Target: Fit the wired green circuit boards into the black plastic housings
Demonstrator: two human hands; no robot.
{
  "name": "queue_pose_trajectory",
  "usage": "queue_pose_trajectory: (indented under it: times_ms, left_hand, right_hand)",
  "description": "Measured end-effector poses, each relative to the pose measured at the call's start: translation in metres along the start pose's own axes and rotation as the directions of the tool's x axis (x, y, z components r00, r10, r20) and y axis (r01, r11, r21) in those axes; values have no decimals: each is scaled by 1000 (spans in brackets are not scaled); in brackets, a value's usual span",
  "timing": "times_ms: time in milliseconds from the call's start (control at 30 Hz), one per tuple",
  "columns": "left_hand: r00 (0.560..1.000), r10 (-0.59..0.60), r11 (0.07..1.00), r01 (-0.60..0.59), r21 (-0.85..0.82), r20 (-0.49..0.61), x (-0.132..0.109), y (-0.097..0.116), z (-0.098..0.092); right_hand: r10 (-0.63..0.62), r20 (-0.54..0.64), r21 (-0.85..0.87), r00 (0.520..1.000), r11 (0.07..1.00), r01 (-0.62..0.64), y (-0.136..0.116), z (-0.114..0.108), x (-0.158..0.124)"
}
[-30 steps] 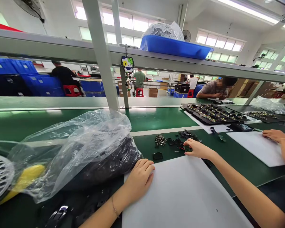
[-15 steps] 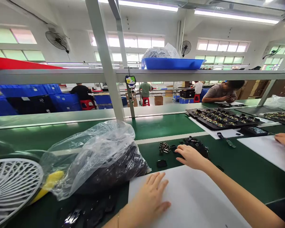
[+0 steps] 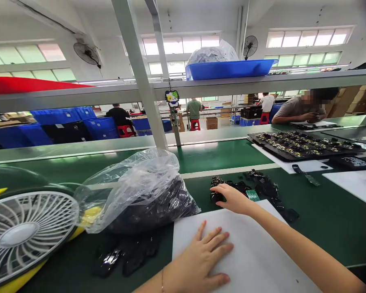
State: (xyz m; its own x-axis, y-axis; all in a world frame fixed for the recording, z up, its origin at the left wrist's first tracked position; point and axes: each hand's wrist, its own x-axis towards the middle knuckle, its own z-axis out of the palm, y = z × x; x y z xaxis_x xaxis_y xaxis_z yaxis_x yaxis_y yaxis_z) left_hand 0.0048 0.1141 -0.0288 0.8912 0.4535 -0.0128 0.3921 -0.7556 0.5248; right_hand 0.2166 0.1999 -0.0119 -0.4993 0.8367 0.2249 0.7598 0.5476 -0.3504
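My left hand [image 3: 203, 258] lies flat on a white sheet [image 3: 253, 248], fingers spread, holding nothing. Beyond the sheet's far edge, my right hand [image 3: 233, 198] reaches to a small black plastic part [image 3: 216, 197]. Its thumb and fingers close around that part, which still rests at the table surface. Just behind the fingertips is a small pile of shiny metal pieces [image 3: 218, 180]. A heap of black plastic parts [image 3: 266, 187] lies to the right of the hand, with a green circuit board [image 3: 253, 195] beside it.
A clear plastic bag [image 3: 146, 195] full of black parts stands left of the sheet. Nearer left are loose black parts [image 3: 134, 256] and a fan [image 3: 27, 236]. A black tray [image 3: 301, 144] of assemblies sits back right. A co-worker [image 3: 301, 108] leans over the far bench.
My right hand has moved from hovering beside the metal pieces down onto the black plastic part. My left hand stays on the sheet, its fingers spread wider. The view has shifted slightly left.
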Motion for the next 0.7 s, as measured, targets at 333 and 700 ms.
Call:
queue_pose_trajectory:
  times_ms: [333, 700]
  left_hand:
    - [840, -460, 305, -155, -940, -287, 2, 36, -29]
    - [888, -402, 110, -194, -975, -222, -10, 66, -35]
  right_hand:
    - [-286, -300, 91, 910, 941, 326, -86, -49, -76]
    - [59, -120, 683, 991, 730, 39, -108, -51, -79]
